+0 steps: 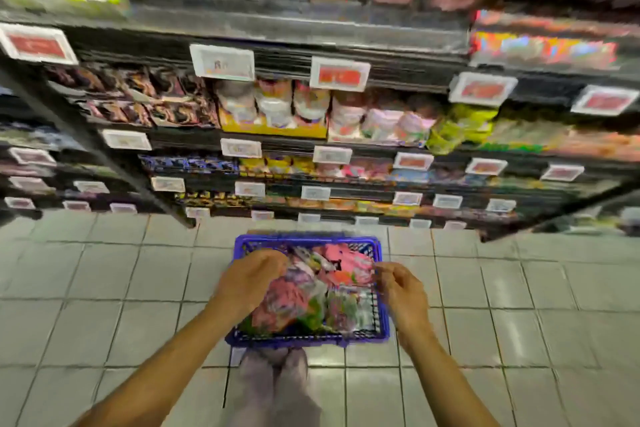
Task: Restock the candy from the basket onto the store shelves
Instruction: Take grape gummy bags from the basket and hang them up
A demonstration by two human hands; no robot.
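Left hand [254,279] curls into the candy packets [311,295] at the basket's [304,340] left edge; right hand [398,288], pinching a pink packet's corner, hovers at the right edge.

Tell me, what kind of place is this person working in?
Most likely a shop aisle, perhaps a small supermarket. Tiered shelves hold rows of packaged snacks, price tags run along the shelf edges, and a blue basket of candy packets sits on the tiled floor.
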